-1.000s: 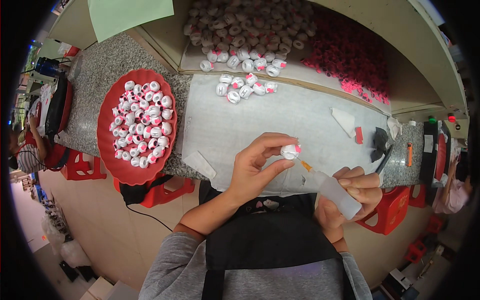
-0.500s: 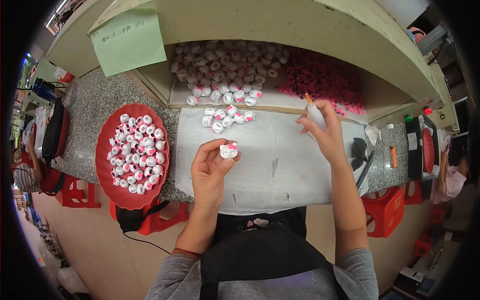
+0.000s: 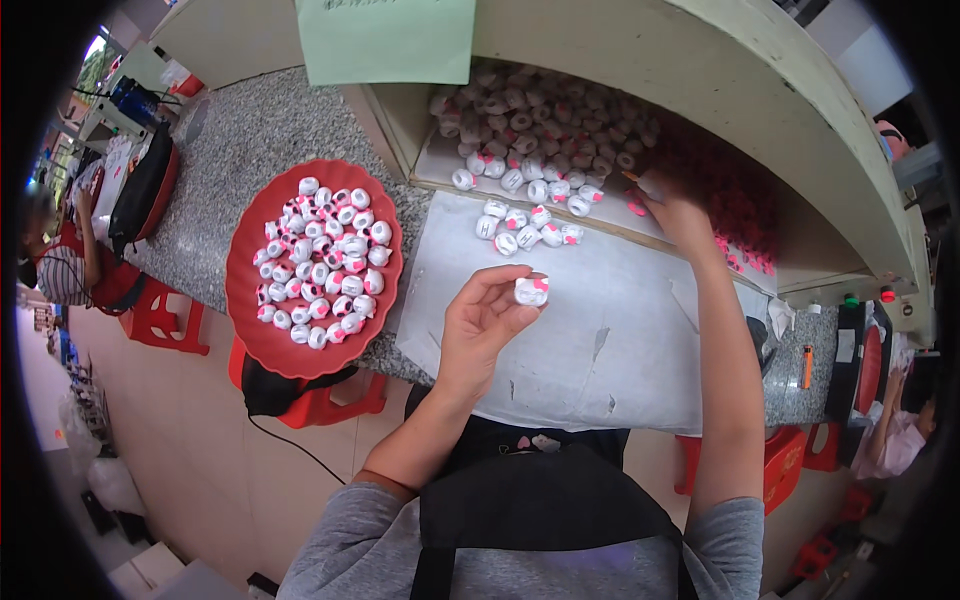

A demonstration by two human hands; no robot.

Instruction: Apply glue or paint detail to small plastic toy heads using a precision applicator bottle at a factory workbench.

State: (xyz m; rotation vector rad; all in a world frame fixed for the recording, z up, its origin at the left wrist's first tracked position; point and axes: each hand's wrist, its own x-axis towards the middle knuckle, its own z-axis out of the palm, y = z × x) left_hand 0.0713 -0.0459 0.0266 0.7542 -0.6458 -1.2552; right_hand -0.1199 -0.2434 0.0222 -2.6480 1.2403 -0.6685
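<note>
My left hand [image 3: 478, 328] is raised over the white sheet [image 3: 640, 330], pinching a small white cat-head bead with a pink bow [image 3: 532, 292] between thumb and fingers. Inside the shelf opening, my right hand [image 3: 682, 218] is closed round a white squeeze bottle [image 3: 654, 186] with an orange tip. A bright pink bow piece [image 3: 637, 208] lies by its fingertips; whether they touch it I cannot tell. Right of that hand spreads a heap of pink pieces [image 3: 735, 185], partly in shadow. White cat-head beads [image 3: 550, 110] are piled to its left, and a smaller group [image 3: 528, 238] sits on the sheet.
A red scalloped tray [image 3: 238, 300] full of finished-looking beads stands at left on the granite counter [image 3: 250, 130]. The shelf's top edge [image 3: 700, 50] overhangs my right hand. An orange lighter [image 3: 807, 367] lies at right. Red stools [image 3: 335, 400] stand below; other people sit both sides.
My right hand has moved forward into the shelf opening, bottle still in it, beside the pink pieces. The left hand still holds its bead. The view has shifted, moving the scene rightward.
</note>
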